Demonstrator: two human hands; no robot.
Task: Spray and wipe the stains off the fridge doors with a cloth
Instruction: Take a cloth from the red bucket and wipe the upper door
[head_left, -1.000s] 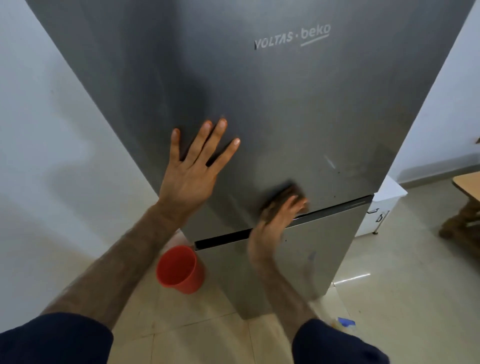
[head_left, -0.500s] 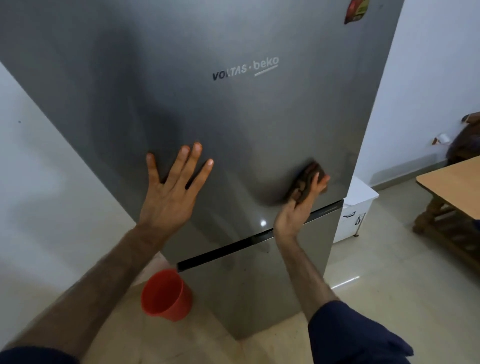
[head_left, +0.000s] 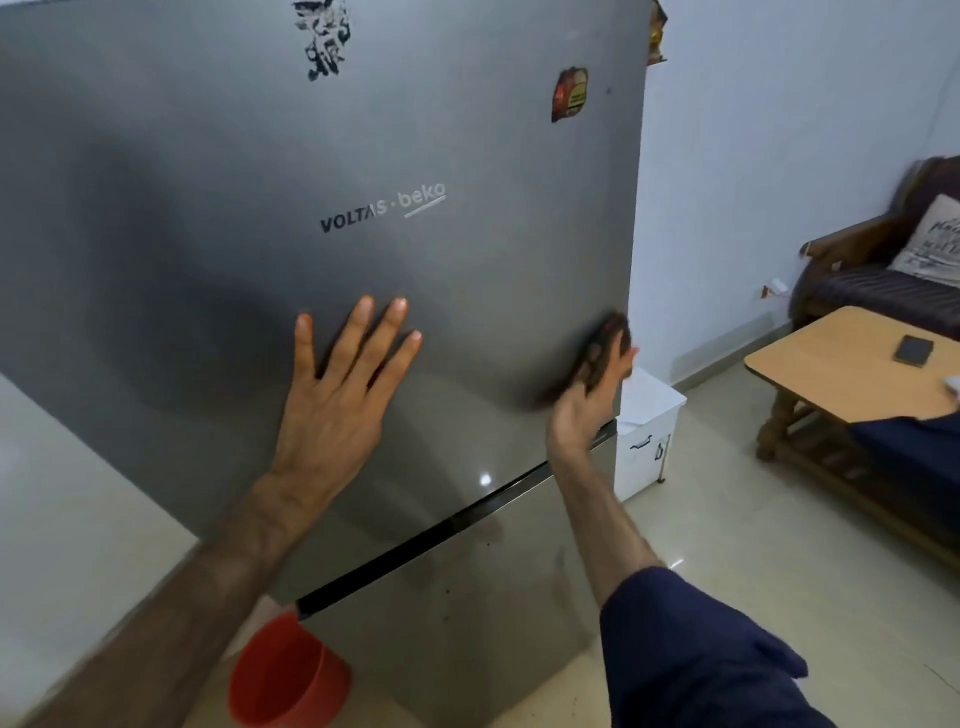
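— Where is the cloth (head_left: 605, 347) now?

— It is a dark cloth, flat against the upper fridge door (head_left: 467, 249), right by the door's right edge. Half a second ago it was a bit further in from that edge. The right hand (head_left: 589, 392) presses it there with straight fingers; the hand looks blurry.

— And the other hand?

— The left hand (head_left: 337, 395) lies flat on the same door, fingers spread, holding nothing. It has stayed under the Voltas Beko name (head_left: 383, 207).

— Anything new to see?

— Yes! More of the door shows now, with a black scribbly sticker (head_left: 323, 39) up high and a red magnet (head_left: 570, 95). The red bucket (head_left: 285, 675) still sits on the floor by the lower door (head_left: 467, 613)
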